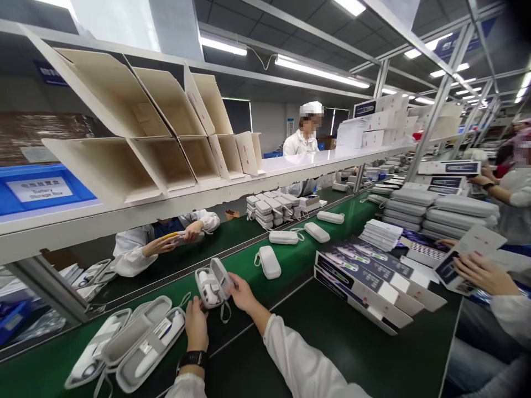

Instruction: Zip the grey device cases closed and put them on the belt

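Observation:
A small light-grey zip case (pixel 208 287) stands opened on the green conveyor belt, with a white device in one half and a wrist loop hanging down. My right hand (pixel 241 293) grips the edge of its lid, thumb and fingers closed on it. At its lower left side, my left hand (pixel 196 325), below a dark wristwatch, holds the case's base with the fingers partly hidden. Left of that hand lie two opened cases (pixel 149 345), each with a white handheld device strapped inside. Closed grey cases (pixel 270 262) lie farther along the belt.
Printed boxes (pixel 365 282) stand on the dark table to the right, near a co-worker's hand (pixel 485 273). Across the belt another person's hands (pixel 160 245) hold a case. Overhead, a white shelf (pixel 199 199) carries open cartons (pixel 153 160). Stacked cases (pixel 460 215) lie farther right.

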The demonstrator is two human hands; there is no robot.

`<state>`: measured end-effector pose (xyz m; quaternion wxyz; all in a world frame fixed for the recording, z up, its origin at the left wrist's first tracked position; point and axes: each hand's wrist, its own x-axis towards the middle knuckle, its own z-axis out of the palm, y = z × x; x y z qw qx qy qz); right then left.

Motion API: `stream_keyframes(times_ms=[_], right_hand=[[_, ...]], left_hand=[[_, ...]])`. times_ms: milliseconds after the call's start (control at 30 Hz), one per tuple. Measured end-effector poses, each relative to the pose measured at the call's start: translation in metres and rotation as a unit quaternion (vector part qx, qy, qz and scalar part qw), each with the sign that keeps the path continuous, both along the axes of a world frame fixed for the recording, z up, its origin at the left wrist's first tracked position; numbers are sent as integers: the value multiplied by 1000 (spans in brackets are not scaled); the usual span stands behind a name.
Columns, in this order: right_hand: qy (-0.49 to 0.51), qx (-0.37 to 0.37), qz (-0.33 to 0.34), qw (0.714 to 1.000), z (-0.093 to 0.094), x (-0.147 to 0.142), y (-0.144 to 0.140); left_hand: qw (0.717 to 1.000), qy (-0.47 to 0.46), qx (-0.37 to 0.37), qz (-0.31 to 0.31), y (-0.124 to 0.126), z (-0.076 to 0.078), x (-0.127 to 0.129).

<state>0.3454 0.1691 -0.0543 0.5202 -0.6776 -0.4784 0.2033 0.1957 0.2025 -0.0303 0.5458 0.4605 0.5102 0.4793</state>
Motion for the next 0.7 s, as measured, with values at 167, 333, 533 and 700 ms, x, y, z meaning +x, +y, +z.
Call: stream_keyframes(times_ms=[167, 333, 533, 700], right_hand=[[79, 94, 52, 991, 13, -4, -53], [278, 86, 145, 946, 49, -16, -138], [335, 116, 100, 930, 67, -45, -228], [228, 107, -56, 966, 55, -67, -274]], left_hand=[[994, -105, 3, -43, -32, 15, 9], [962, -202, -89, -160, -87, 36, -12], [920, -335, -150, -140, -182, 53, -36], [957, -283, -46, -35, -233, 53, -43]])
